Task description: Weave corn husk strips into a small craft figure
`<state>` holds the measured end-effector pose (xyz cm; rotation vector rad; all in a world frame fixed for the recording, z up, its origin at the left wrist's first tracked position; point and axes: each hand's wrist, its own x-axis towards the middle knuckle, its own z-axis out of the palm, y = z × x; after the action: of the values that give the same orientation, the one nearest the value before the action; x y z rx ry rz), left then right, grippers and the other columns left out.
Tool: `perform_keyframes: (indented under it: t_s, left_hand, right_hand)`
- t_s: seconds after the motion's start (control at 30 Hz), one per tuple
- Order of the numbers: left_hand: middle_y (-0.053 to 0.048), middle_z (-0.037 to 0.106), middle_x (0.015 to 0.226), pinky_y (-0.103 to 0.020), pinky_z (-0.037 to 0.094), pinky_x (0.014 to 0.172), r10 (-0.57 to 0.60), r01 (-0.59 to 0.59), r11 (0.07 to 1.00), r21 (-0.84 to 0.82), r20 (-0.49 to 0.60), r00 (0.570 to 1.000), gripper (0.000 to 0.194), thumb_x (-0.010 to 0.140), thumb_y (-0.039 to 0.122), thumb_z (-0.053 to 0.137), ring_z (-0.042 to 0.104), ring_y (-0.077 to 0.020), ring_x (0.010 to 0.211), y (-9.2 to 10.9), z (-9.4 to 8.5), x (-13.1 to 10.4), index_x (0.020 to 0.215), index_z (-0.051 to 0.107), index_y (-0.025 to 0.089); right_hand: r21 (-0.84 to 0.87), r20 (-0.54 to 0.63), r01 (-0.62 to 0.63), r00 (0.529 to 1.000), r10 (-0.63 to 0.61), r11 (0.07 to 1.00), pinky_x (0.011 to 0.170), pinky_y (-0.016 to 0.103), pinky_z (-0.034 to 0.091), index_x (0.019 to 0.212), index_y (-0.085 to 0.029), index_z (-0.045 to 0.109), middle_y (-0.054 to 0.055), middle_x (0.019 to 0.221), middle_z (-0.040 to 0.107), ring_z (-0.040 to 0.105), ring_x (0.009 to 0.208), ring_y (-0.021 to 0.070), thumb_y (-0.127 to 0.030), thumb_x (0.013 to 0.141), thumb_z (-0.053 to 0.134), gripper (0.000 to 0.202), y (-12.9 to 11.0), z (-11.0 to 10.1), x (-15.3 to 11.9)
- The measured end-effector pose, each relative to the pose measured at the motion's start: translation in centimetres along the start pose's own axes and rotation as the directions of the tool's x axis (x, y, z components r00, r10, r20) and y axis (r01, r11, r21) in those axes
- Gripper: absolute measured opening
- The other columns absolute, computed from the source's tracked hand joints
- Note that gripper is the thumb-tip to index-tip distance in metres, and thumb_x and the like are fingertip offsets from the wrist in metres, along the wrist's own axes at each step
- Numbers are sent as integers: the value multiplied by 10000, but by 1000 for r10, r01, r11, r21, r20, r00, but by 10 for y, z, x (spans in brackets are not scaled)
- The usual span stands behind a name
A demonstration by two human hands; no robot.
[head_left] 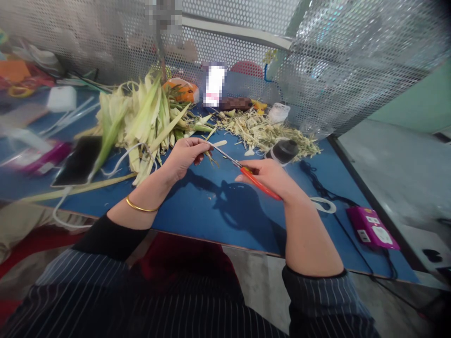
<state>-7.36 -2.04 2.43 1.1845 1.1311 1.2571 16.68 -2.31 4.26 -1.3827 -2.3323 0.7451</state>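
Head | left fingers [200, 148] pinch husk strip [221, 143] | right fingers [251, 164] grip scissors [260, 183] | husks [121, 112], shreds [262, 126] beyond

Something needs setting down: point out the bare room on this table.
The main bare patch of blue table lies between left forearm and right forearm, up to the near edge. Crowded: husks beyond the left hand, shreds beyond the right hand, cords and a purple box at right.

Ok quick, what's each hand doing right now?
Left hand: closed, pinching a small pale husk strip.
Right hand: closed, holding red-handled scissors.
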Motion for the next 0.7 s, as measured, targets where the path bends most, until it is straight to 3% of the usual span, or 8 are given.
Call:
perform_keyframes:
  t_s: [0.23, 0.33, 0.43, 0.57, 0.7]
  left_hand:
    - [18, 549, 504, -177, 289, 387, -38, 39, 999, -9, 5, 999, 150, 716, 288, 710, 414, -40, 402, -2, 0, 1, 676, 692, 145]
    - [-39, 660, 670, -173, 381, 420, -105, 107, 985, -132, 18, 994, 223, 769, 357, 684, 524, -61, 480, -3, -1, 3, 769, 703, 134]
    - [-93, 704, 822, -220, 518, 552, -205, 217, 931, -293, 70, 976, 278, 835, 379, 613, 635, -116, 625, -1, -1, 3, 872, 689, 114]
    - [-108, 712, 921, -249, 564, 674, -216, 244, 900, -361, 116, 970, 164, 836, 198, 603, 684, -143, 752, 0, -1, 2, 949, 666, 97]
    - [-99, 713, 960, -218, 553, 650, -206, 213, 923, -321, 56, 977, 141, 817, 118, 614, 688, -121, 740, 1, 1, -2, 952, 652, 104]
  right_hand:
    - [-67, -14, 27, 1000, -28, 997, 585, 273, 394, 936, -225, 730, 1, 735, 668, 550, 651, 172, -627, 724, 641, 463, 0, -2, -1]
    - [-190, -134, -32, 991, 7, 981, 591, 283, 391, 976, -223, 711, 37, 805, 698, 592, 689, 199, -631, 745, 617, 479, 1, -3, 1]
    - [-407, -197, -137, 979, 59, 903, 566, 295, 365, 1003, -220, 692, 82, 836, 715, 623, 716, 237, -629, 771, 580, 484, 3, 0, 4]
    - [-601, -85, -126, 992, 94, 790, 545, 297, 338, 1074, -212, 660, 113, 872, 723, 648, 759, 251, -528, 816, 554, 422, 2, 9, 6]
    - [-600, 30, 5, 999, 17, 800, 569, 296, 367, 1078, -218, 655, 92, 881, 723, 652, 778, 235, -434, 838, 542, 342, -5, 17, 0]
